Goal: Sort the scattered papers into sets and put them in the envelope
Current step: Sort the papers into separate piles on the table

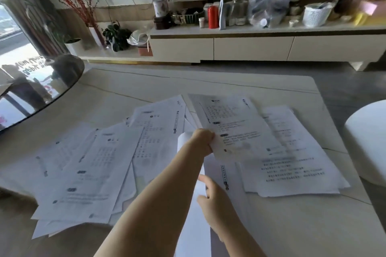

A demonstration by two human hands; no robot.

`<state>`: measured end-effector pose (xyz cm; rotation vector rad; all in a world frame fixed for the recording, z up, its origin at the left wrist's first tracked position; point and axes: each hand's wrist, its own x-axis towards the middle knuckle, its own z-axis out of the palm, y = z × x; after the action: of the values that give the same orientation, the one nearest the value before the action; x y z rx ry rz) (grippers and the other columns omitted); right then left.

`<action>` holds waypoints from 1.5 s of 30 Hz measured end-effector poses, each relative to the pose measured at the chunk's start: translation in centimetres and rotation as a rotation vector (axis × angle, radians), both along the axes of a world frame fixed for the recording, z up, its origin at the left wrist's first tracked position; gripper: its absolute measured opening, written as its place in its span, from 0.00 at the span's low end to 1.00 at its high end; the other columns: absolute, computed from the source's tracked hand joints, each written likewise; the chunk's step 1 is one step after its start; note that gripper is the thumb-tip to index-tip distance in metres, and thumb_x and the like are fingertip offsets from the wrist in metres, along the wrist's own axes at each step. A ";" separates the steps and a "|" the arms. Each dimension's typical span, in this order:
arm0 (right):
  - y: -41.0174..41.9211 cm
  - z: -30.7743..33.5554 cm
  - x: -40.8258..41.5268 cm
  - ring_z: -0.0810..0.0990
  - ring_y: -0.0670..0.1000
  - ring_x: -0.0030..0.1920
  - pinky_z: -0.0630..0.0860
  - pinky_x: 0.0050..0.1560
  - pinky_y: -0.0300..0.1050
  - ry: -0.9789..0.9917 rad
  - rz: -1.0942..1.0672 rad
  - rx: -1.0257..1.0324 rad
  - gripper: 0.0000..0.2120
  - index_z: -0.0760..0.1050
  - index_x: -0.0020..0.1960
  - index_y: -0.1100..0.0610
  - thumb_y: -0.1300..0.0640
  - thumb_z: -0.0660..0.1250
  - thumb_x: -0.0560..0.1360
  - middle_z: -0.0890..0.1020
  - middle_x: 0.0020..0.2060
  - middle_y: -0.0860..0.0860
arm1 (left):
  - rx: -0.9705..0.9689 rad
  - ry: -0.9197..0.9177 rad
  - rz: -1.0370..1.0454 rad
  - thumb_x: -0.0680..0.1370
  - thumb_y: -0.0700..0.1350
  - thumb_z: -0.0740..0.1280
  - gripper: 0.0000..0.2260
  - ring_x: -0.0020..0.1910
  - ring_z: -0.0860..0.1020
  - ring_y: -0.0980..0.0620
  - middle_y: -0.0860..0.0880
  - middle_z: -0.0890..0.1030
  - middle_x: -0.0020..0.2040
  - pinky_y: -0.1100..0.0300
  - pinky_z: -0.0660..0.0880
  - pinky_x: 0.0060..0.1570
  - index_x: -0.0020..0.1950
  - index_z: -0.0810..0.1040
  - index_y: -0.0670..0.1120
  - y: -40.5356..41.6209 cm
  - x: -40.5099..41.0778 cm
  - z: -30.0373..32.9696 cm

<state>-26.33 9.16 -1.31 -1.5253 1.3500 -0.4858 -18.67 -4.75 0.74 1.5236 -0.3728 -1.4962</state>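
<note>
Several printed white sheets lie scattered over the pale table [129, 89]. A loose pile [83, 173] fans out at the left and another stack [292, 165] lies at the right. My left hand [203, 142] reaches forward and is shut on the near edge of one printed sheet [231, 125], which is lifted and blurred above the others. My right hand [211, 196] sits nearer to me, fingers pinching the edge of a long white sheet [194, 225] that runs under my left forearm. I cannot pick out an envelope for certain.
A round dark glass table [41, 89] overlaps the far left corner. A white rounded stool [367, 144] stands at the right. A low cabinet [250, 48] with bottles, bags and plants lines the far wall.
</note>
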 end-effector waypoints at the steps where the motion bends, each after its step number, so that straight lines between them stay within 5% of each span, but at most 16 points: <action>1: -0.1 -0.1 -0.1 0.76 0.46 0.58 0.71 0.57 0.37 0.004 -0.005 -0.001 0.25 0.66 0.70 0.50 0.67 0.55 0.76 0.77 0.60 0.46 | 0.010 -0.026 -0.004 0.80 0.29 0.51 0.15 0.44 0.77 0.42 0.40 0.77 0.50 0.42 0.72 0.54 0.63 0.70 0.36 0.0 0.2 -0.2; 3: -0.2 -0.3 -0.3 0.72 0.47 0.65 0.69 0.62 0.39 0.010 -0.002 -0.010 0.25 0.66 0.70 0.50 0.67 0.55 0.76 0.72 0.67 0.47 | 0.021 -0.032 -0.052 0.80 0.30 0.53 0.13 0.52 0.78 0.40 0.40 0.77 0.55 0.45 0.73 0.52 0.62 0.70 0.37 0.1 0.8 -0.1; 5: -0.2 -0.3 -0.5 0.74 0.46 0.61 0.71 0.54 0.34 -0.001 0.017 -0.024 0.24 0.66 0.70 0.50 0.66 0.55 0.77 0.71 0.68 0.47 | 0.004 0.008 -0.115 0.80 0.32 0.58 0.12 0.59 0.76 0.40 0.40 0.77 0.60 0.49 0.74 0.52 0.64 0.69 0.35 0.3 1.3 0.6; 9: -0.3 0.0 -0.8 0.76 0.39 0.48 0.66 0.36 0.24 -0.028 0.041 -0.044 0.22 0.69 0.68 0.51 0.67 0.56 0.78 0.73 0.66 0.48 | -0.233 -0.058 -0.138 0.78 0.32 0.62 0.03 0.40 0.75 0.49 0.42 0.76 0.44 0.58 0.73 0.47 0.51 0.74 0.36 2.9 2.8 4.8; 12: -0.5 0.8 -1.4 0.72 0.36 0.28 0.66 0.29 0.28 -0.001 0.055 -0.085 0.17 0.76 0.62 0.54 0.66 0.57 0.78 0.80 0.55 0.49 | -0.388 -0.214 -0.024 0.78 0.36 0.65 0.08 0.43 0.78 0.51 0.44 0.79 0.45 0.58 0.79 0.51 0.56 0.77 0.40 8.2 5.9 7.1; 14: -0.8 2.0 -2.2 0.76 0.35 0.34 0.69 0.35 0.29 0.053 0.042 -0.132 0.14 0.79 0.58 0.55 0.65 0.58 0.78 0.81 0.53 0.51 | -0.354 -0.415 0.078 0.78 0.36 0.65 0.06 0.43 0.80 0.51 0.45 0.81 0.44 0.59 0.81 0.45 0.53 0.79 0.42 12.9 8.3 7.0; 17: -0.5 3.9 -3.0 0.80 0.52 0.52 0.71 0.46 0.40 0.119 0.001 -0.205 0.13 0.80 0.55 0.55 0.63 0.59 0.79 0.82 0.52 0.54 | -0.112 -0.737 0.021 0.77 0.39 0.66 0.04 0.36 0.78 0.51 0.48 0.80 0.38 0.55 0.80 0.40 0.48 0.81 0.44 19.0 11.0 3.5; 23: 0.4 5.9 -3.1 0.79 0.53 0.53 0.70 0.47 0.40 0.207 -0.043 -0.313 0.12 0.81 0.55 0.54 0.63 0.61 0.78 0.82 0.53 0.53 | 0.244 -1.008 -0.282 0.75 0.55 0.66 0.09 0.44 0.79 0.51 0.51 0.81 0.42 0.54 0.77 0.45 0.46 0.76 0.50 24.8 10.5 -2.6; 26: 0.8 5.8 -3.2 0.79 0.54 0.54 0.75 0.53 0.46 0.288 -0.062 -0.380 0.12 0.81 0.54 0.54 0.62 0.61 0.78 0.83 0.54 0.52 | 0.291 -0.810 -0.282 0.71 0.56 0.71 0.16 0.44 0.80 0.48 0.49 0.80 0.46 0.54 0.79 0.40 0.47 0.70 0.48 25.9 9.2 -3.7; 30: 1.1 5.8 -3.6 0.79 0.57 0.54 0.77 0.51 0.50 0.397 -0.110 -0.423 0.13 0.80 0.55 0.52 0.61 0.59 0.78 0.83 0.54 0.52 | 0.204 -0.507 -0.135 0.71 0.42 0.75 0.13 0.44 0.81 0.46 0.44 0.79 0.49 0.58 0.79 0.29 0.49 0.72 0.44 26.5 8.9 -4.0; 34: 1.0 5.7 -3.8 0.79 0.59 0.54 0.76 0.51 0.50 0.425 -0.143 -0.432 0.13 0.80 0.55 0.53 0.61 0.59 0.78 0.83 0.53 0.53 | 0.130 -0.703 -0.135 0.72 0.43 0.73 0.05 0.43 0.82 0.48 0.46 0.83 0.44 0.52 0.81 0.41 0.45 0.80 0.44 26.4 10.5 -4.4; 38: 0.8 5.3 -3.2 0.80 0.57 0.52 0.75 0.47 0.45 0.354 -0.141 -0.428 0.12 0.81 0.54 0.55 0.63 0.60 0.78 0.83 0.52 0.54 | 0.107 -0.776 -0.130 0.73 0.46 0.72 0.05 0.39 0.81 0.49 0.47 0.82 0.40 0.57 0.80 0.36 0.39 0.80 0.46 26.5 11.2 -3.9; 45: 1.0 4.6 -1.6 0.78 0.55 0.57 0.72 0.50 0.42 0.302 -0.093 -0.410 0.14 0.77 0.60 0.58 0.64 0.61 0.77 0.81 0.56 0.54 | 0.104 -0.810 -0.088 0.71 0.45 0.75 0.09 0.39 0.79 0.53 0.50 0.80 0.40 0.62 0.74 0.36 0.44 0.76 0.47 26.6 11.5 -4.7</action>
<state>-27.96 10.14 3.26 -1.9343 1.6301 -0.6389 -7.15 21.87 -3.98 2.1825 -0.8431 -0.9037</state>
